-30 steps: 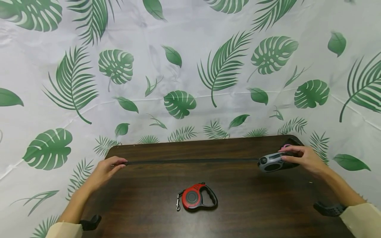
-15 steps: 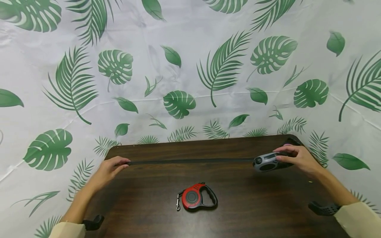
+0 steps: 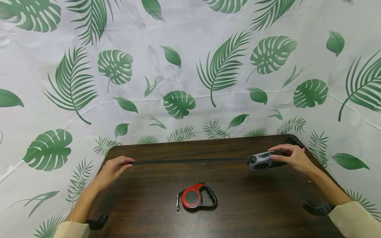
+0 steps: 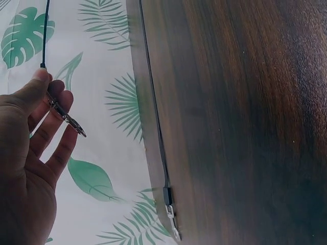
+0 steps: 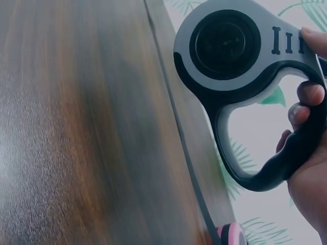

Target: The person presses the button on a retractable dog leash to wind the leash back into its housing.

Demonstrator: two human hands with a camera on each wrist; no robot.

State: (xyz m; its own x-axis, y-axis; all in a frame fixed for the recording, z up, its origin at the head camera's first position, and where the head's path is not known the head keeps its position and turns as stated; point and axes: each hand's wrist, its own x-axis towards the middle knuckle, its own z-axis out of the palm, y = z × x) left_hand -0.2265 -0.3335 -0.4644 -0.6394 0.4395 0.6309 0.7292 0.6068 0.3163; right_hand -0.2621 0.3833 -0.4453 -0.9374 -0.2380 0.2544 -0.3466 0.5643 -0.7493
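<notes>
My right hand (image 3: 293, 158) grips the black handle of a grey retractable leash (image 3: 258, 161) above the table's right side, its fingers curled through the handle loop in the right wrist view. A dark strap (image 3: 190, 161) stretches between this leash and my left hand (image 3: 114, 168) on the far left. Thumb and fingertips of the left hand pinch the strap's end in the left wrist view, where a metal clip (image 4: 66, 117) hangs beside the fingers. The red leash (image 3: 191, 197) with a black handle lies nearer me at the middle, touched by neither hand.
A pink and black leash (image 5: 236, 235) lies at the wooden table's (image 3: 154, 211) back right corner. Another dark strap (image 4: 153, 97) runs along the table's back edge, ending in a metal clip (image 4: 172, 219). Behind hangs a white leaf-print cloth (image 3: 178, 76).
Both hands have moved inward, the right hand leftward with the grey leash and the left hand slightly rightward. The strap between them is shorter. The red leash has stayed in place.
</notes>
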